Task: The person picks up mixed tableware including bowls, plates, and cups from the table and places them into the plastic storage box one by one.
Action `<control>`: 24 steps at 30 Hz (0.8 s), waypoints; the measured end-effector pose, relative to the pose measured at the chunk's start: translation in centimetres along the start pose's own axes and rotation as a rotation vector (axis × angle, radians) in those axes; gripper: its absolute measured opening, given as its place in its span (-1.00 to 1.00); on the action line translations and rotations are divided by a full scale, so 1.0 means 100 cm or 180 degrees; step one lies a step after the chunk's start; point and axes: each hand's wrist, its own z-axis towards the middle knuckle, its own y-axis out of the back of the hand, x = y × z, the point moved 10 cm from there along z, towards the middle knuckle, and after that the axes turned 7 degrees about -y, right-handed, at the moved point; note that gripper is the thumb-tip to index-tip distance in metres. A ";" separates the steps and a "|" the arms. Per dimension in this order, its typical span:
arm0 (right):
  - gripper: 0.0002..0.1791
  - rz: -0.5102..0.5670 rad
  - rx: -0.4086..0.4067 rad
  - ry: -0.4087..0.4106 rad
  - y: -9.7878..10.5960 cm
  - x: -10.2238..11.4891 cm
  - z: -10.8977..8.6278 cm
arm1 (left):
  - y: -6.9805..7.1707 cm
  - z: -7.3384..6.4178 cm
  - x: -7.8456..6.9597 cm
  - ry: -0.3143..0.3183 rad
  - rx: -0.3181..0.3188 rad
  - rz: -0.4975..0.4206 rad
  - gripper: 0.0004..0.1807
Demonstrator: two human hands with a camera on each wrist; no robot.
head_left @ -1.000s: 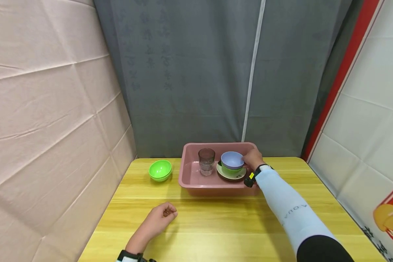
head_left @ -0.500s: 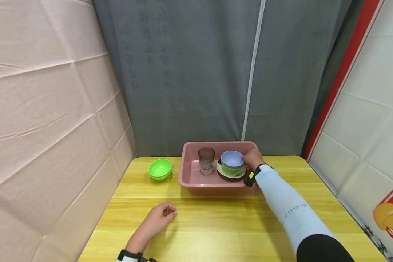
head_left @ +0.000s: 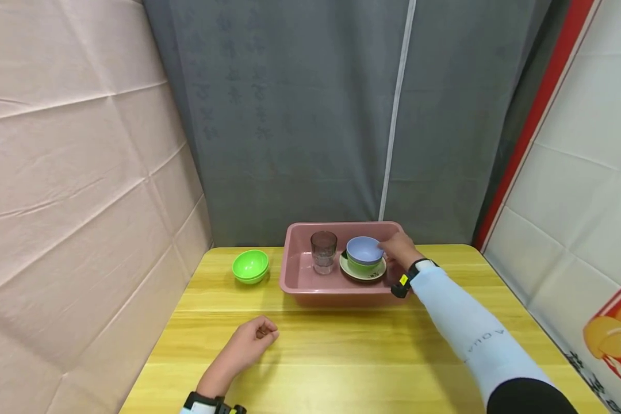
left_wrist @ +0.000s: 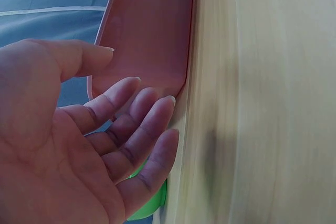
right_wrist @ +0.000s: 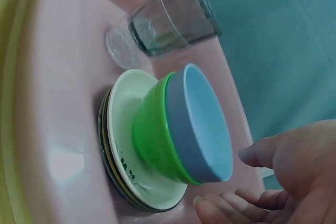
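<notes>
A blue bowl [head_left: 364, 249] sits nested in a green bowl [right_wrist: 152, 132], on a stack of plates [head_left: 344, 264] inside the pink basin [head_left: 336, 301]. My right hand [head_left: 399, 249] is at the stack's right side. In the right wrist view its thumb and fingers are spread, just off the blue bowl's rim, holding nothing. Left of the plates stand glass tumblers [head_left: 324, 253], apparently one in another. My left hand [head_left: 250, 340] hovers over the front of the table with loosely curled fingers and nothing in them.
Two nested green bowls [head_left: 250, 265] stand on the wooden table [head_left: 331, 345] left of the basin. A grey curtain [head_left: 290, 126] hangs behind, a beige cloth [head_left: 93, 190] on the left, and a white wall covering [head_left: 574, 190] on the right.
My right hand has let go of the blue bowl and drawn slightly away from it. The bowl stays nested in the green one. My left hand has hardly moved.
</notes>
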 end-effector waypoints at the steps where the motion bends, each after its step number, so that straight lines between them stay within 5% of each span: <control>1: -0.27 -0.0067 0.0021 0.0026 0.002 0.001 -0.003 | -0.001 0.000 -0.001 0.0000 0.0004 -0.0002 -0.86; 7: -0.56 -0.0119 0.0116 0.0183 0.018 0.012 -0.045 | -0.003 0.003 -0.005 0.0000 0.0036 0.0014 -0.88; 24: -0.48 -0.0147 0.0228 0.0494 0.051 -0.027 -0.156 | -0.004 0.011 -0.024 -0.0142 0.0098 0.0056 -0.85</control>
